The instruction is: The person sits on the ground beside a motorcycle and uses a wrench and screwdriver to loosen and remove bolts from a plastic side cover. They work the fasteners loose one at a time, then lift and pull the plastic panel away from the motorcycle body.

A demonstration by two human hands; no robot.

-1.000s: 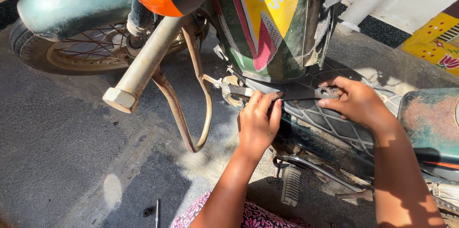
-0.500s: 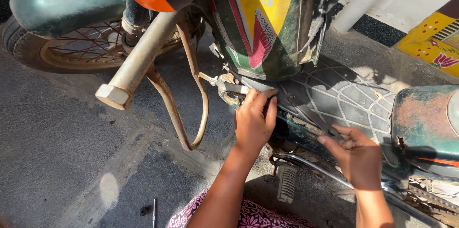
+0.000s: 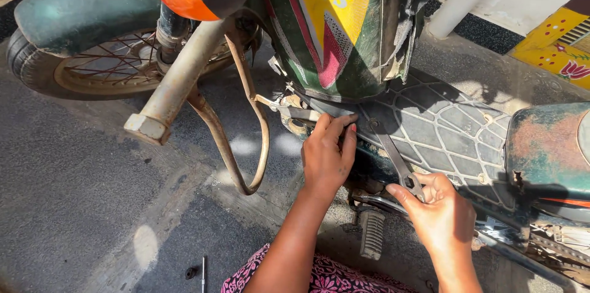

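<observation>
Sunlit grey pavement (image 3: pixel 80 207) is seen beneath an old green moped (image 3: pixel 369 53). The left hand (image 3: pixel 327 156) is kept pressed, fingers flat, under the tank. The right hand (image 3: pixel 442 213), empty half a second ago, is now closed around the lower end of a flat spanner (image 3: pixel 393 158) lying against the mesh footboard (image 3: pixel 442 133).

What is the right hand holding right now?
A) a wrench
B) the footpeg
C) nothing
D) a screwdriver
A: the right hand grips one end of a flat wrench whose other end sits up by the moped's floorboard, while the left hand presses on the frame nearby.
</observation>
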